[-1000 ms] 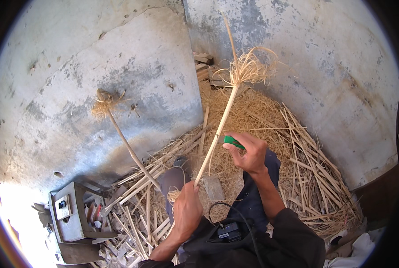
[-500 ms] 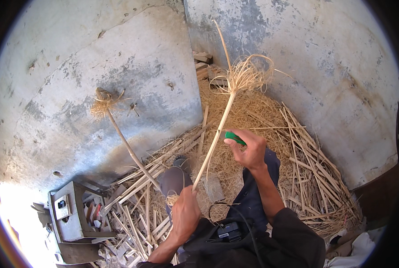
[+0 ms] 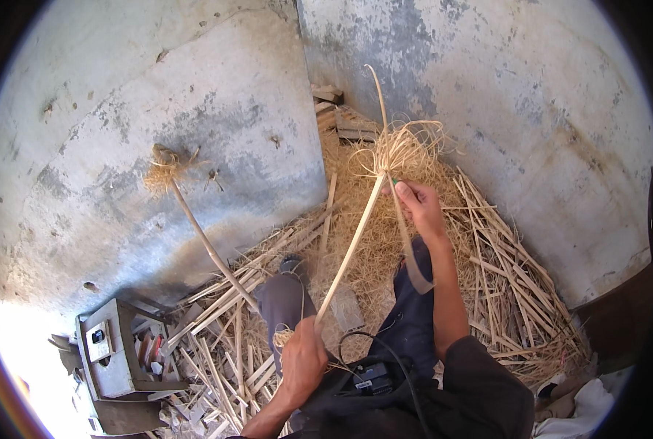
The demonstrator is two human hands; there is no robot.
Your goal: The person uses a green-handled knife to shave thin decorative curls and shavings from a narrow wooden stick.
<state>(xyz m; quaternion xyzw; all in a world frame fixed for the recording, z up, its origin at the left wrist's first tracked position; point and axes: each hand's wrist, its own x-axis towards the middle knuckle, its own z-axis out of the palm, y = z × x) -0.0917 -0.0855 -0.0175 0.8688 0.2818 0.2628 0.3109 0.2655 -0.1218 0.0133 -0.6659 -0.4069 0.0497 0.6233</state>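
Observation:
My left hand (image 3: 304, 364) is closed round the lower end of a long pale wooden stick (image 3: 352, 247), which leans up and away from me. At its far end a tuft of thin curled shavings (image 3: 410, 146) fans out, with one longer strip rising above it. My right hand (image 3: 419, 205) pinches a small green object (image 3: 395, 181) just below the tuft, beside the stick. Its fingers hide most of that object, so its kind does not show. A loose, blurred strip (image 3: 407, 245) hangs from beneath the tuft, left of my right forearm.
A second, darker stick (image 3: 208, 241) with a frayed head leans at the left. Straw-like shavings (image 3: 370, 256) and scattered wooden strips (image 3: 520, 278) cover the floor round my legs. A grey wooden stool (image 3: 118, 355) stands lower left. Stained walls (image 3: 216, 73) meet in the corner ahead.
My right hand has moved up and away along the stick with the green object, reaching the tuft. A strip now hangs below the tuft. The tuft has dropped slightly; my left hand keeps its hold.

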